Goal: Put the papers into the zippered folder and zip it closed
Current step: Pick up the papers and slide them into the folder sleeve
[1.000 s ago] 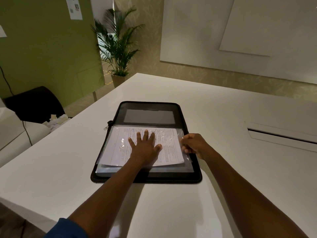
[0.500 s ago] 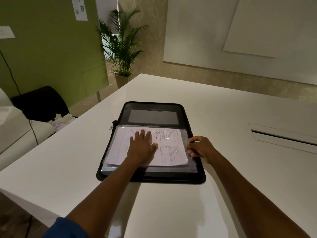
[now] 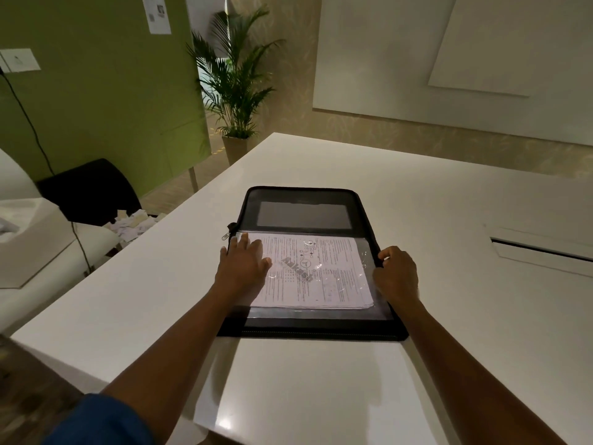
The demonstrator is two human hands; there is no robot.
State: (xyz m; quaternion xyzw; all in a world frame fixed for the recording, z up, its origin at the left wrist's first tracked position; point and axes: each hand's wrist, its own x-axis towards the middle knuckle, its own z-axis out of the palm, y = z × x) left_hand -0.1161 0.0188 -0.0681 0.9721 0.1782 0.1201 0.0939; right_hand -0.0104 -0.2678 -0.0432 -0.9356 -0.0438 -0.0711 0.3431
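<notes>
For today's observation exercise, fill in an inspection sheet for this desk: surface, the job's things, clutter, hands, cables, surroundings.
Surface: white table, slot at right.
Job's things: zippered folder lies open; papers lie in its near half under a clear sleeve; zipper pull at left edge.
Clutter: nothing seen on the table.
Hands: left hand flat on the papers' left side; right hand curled at the sleeve's right edge.
Cables: black cable down the green wall.
Surroundings: potted palm, black chair.

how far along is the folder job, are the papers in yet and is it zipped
Done: the papers lie in the open folder, seemingly under clear plastic. In hand: the left hand lies flat on their left edge; the right hand, fingers curled, is at the right edge. Left: folding it shut and zipping; the zip pull sits untouched.
</notes>
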